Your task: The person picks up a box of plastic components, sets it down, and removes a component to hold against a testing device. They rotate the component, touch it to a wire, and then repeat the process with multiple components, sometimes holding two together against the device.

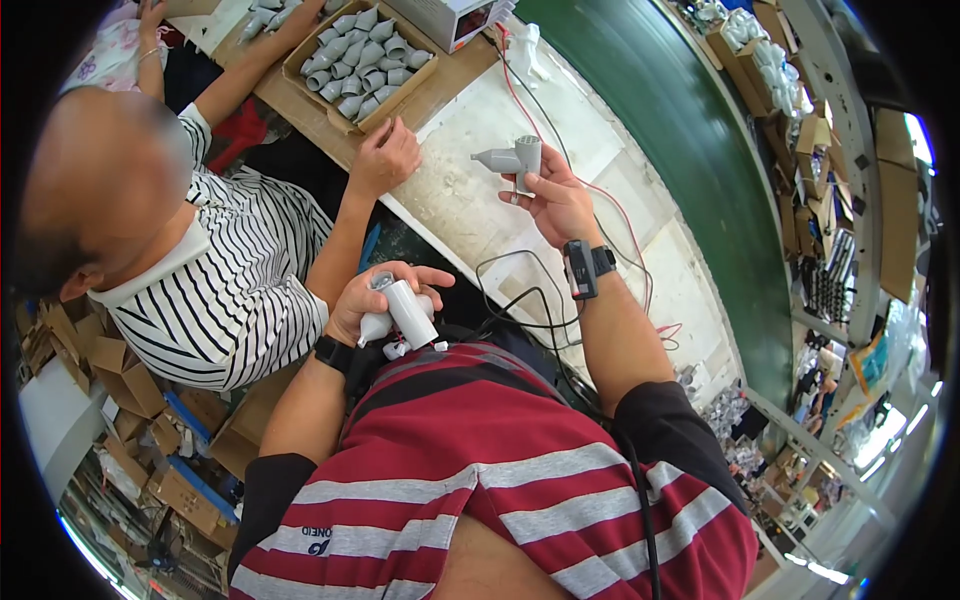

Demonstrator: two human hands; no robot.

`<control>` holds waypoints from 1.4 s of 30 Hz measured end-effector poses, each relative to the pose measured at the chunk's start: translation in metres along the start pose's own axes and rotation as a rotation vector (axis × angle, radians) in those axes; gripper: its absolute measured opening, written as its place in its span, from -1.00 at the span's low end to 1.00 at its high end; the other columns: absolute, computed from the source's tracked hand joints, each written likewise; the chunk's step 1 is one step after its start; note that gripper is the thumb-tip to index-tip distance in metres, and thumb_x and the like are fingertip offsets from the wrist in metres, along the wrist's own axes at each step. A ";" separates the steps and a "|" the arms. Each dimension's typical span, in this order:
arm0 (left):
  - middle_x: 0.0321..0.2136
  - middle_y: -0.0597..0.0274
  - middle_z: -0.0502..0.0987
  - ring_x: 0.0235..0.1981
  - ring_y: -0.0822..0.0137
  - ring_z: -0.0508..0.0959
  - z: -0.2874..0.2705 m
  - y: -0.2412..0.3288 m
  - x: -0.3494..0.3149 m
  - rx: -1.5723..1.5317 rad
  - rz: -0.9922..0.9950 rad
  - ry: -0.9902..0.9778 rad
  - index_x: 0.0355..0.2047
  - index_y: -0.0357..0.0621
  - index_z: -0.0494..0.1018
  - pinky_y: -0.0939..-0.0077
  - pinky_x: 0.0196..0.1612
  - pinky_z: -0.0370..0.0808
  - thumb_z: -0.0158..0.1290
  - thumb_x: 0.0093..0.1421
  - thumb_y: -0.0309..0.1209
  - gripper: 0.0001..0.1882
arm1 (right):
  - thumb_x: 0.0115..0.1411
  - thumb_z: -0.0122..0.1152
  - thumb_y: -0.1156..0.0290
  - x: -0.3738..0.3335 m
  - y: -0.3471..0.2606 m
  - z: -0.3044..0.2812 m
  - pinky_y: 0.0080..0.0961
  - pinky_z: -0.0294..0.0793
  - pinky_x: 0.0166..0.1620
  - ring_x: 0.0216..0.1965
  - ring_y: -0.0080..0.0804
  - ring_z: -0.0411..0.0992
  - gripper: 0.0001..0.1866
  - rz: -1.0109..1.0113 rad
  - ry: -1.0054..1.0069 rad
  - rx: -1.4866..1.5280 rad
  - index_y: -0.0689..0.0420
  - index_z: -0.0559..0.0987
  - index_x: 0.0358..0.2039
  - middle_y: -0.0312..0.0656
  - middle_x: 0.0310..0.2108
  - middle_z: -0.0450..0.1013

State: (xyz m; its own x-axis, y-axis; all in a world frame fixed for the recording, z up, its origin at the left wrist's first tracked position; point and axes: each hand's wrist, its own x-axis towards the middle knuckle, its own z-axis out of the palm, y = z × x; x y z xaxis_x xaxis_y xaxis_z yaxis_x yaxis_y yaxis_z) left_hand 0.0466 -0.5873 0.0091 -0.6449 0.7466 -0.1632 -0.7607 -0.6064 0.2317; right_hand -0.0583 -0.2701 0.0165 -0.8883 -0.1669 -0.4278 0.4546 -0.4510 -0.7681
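Observation:
My right hand is closed around a grey fitting, a short cylinder with a slotted end and a cone sticking out leftward. It is held up over the white-topped table. Low at my front, my left hand cradles several similar fittings; a white cylinder with small white connectors by its lower end is the plainest. A grey slotted end and a pale cone show beside it. My fingers partly cover these pieces, and the left index finger points outward.
A cardboard tray of grey cones stands at the far left, beside a white box. A co-worker in a striped shirt sits at left, one hand at the table edge. Red and black wires cross the table; a green conveyor belt runs along its right.

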 end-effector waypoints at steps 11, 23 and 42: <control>0.26 -0.35 0.35 0.11 -0.03 0.58 0.002 -0.002 -0.005 0.002 0.006 -0.005 -0.07 -0.23 0.57 0.00 0.11 0.61 0.45 0.02 -0.28 -0.50 | 0.40 -0.09 0.58 -0.002 -0.011 0.014 -0.02 0.68 -0.04 -0.15 0.03 0.63 -0.37 0.085 -0.053 -0.096 0.06 0.16 0.46 0.15 0.16 0.42; 0.22 -0.32 0.40 0.07 -0.06 0.57 0.006 -0.007 -0.011 0.043 0.045 0.045 -0.11 -0.23 0.56 0.03 0.05 0.65 0.46 0.02 -0.20 -0.48 | 0.33 -0.07 0.55 0.003 0.002 0.006 -0.03 0.58 0.03 0.03 -0.03 0.50 -0.43 0.050 -0.018 -0.026 0.15 0.26 0.37 0.13 0.14 0.40; 0.14 -0.16 0.44 0.07 0.00 0.59 0.002 -0.012 -0.013 0.043 0.054 0.058 -0.10 -0.19 0.56 0.10 0.10 0.63 0.46 -0.02 -0.25 -0.49 | 0.50 -0.17 0.21 0.022 0.011 -0.014 -0.16 0.64 -0.12 -0.15 -0.02 0.58 -0.55 0.203 0.191 0.225 0.20 0.40 0.24 0.14 -0.07 0.55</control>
State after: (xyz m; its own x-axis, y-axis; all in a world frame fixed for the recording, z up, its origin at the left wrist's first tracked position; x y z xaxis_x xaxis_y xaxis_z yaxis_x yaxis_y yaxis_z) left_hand 0.0644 -0.5888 0.0107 -0.6891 0.6952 -0.2043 -0.7215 -0.6322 0.2824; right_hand -0.0718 -0.2668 -0.0080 -0.7434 -0.1160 -0.6587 0.5763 -0.6108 -0.5429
